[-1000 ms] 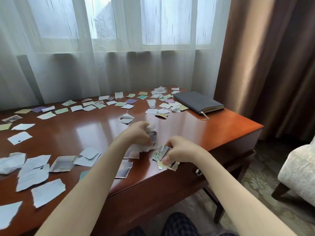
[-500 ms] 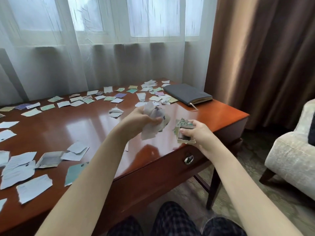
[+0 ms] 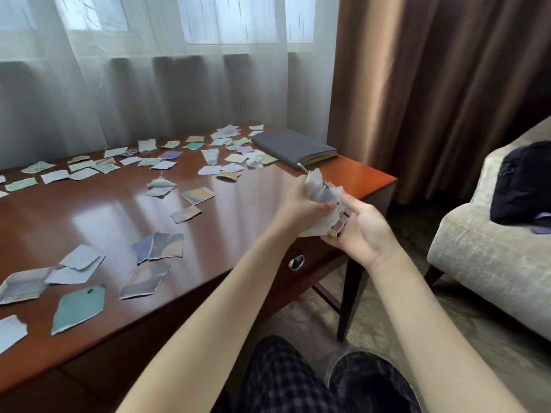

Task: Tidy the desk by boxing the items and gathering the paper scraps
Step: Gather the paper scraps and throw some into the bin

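Note:
A bundle of torn paper scraps [image 3: 320, 192] hangs over the desk's right front edge, held between both hands. My left hand [image 3: 301, 204] grips its white upper part. Beneath it, my right hand [image 3: 359, 231] cups the lower coloured pieces, index finger stretched out. Several loose scraps [image 3: 158, 248] lie on the glossy wooden desk [image 3: 98, 210]: white, teal, purple and patterned ones along the back and the left front. A grey notebook [image 3: 293, 147] lies at the back right corner.
A drawer with a ring pull [image 3: 296, 262] sits in the desk's front. A beige armchair [image 3: 489, 251] with a black item on it stands to the right. Sheer curtains and a brown drape hang behind. My knees are below the desk edge.
Both hands lifted their scraps off the desk, moved right and came together into one bundle. The camera turned right and down.

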`<state>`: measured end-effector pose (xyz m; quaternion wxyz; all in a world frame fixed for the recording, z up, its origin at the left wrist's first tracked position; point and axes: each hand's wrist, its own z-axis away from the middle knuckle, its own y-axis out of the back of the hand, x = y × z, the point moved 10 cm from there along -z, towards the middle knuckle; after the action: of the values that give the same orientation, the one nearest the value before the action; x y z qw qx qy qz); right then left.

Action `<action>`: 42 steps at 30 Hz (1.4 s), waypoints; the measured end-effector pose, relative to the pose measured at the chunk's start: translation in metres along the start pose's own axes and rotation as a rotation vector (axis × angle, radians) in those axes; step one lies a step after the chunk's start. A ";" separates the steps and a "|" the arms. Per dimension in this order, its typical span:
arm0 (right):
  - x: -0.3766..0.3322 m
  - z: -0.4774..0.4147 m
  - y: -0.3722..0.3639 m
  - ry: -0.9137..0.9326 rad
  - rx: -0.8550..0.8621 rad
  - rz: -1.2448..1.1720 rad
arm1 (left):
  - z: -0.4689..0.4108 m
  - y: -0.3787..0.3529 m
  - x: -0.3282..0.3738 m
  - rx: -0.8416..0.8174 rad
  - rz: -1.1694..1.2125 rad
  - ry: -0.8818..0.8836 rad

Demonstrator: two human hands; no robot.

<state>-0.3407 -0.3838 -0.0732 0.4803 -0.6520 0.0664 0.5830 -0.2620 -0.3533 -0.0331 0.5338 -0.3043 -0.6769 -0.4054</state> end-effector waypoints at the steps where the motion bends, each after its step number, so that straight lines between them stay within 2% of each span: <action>1: -0.002 0.001 0.007 0.015 0.014 0.021 | -0.001 -0.009 0.001 -0.013 -0.021 -0.015; 9: -0.009 0.019 0.076 -0.004 0.107 -0.120 | 0.007 -0.090 0.002 -0.184 -0.183 -0.108; 12: -0.003 0.025 0.106 -0.014 0.182 -0.089 | 0.008 -0.116 -0.015 -0.234 -0.129 -0.013; 17: 0.026 0.033 0.171 -0.097 0.417 -0.041 | 0.017 -0.156 -0.067 -0.296 -0.099 0.124; 21: 0.076 0.044 0.217 -0.228 0.590 0.062 | 0.035 -0.189 -0.132 -0.394 -0.297 0.214; 25: 0.132 0.066 0.250 -0.433 0.669 0.143 | 0.058 -0.205 -0.200 -0.477 -0.400 0.407; 34: 0.204 0.109 0.283 -0.688 0.795 0.097 | 0.112 -0.213 -0.270 -0.477 -0.258 0.786; 38: 0.216 0.124 0.292 -0.774 0.870 0.067 | 0.132 -0.217 -0.277 -0.582 -0.269 0.851; 42: 0.224 0.134 0.294 -0.754 0.910 -0.014 | 0.136 -0.219 -0.281 -0.664 -0.376 0.839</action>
<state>-0.5540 -0.3395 -0.4003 0.7059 -0.1284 0.1304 0.6842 -0.4428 -0.3350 -0.3681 0.5513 -0.1427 -0.2854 -0.7709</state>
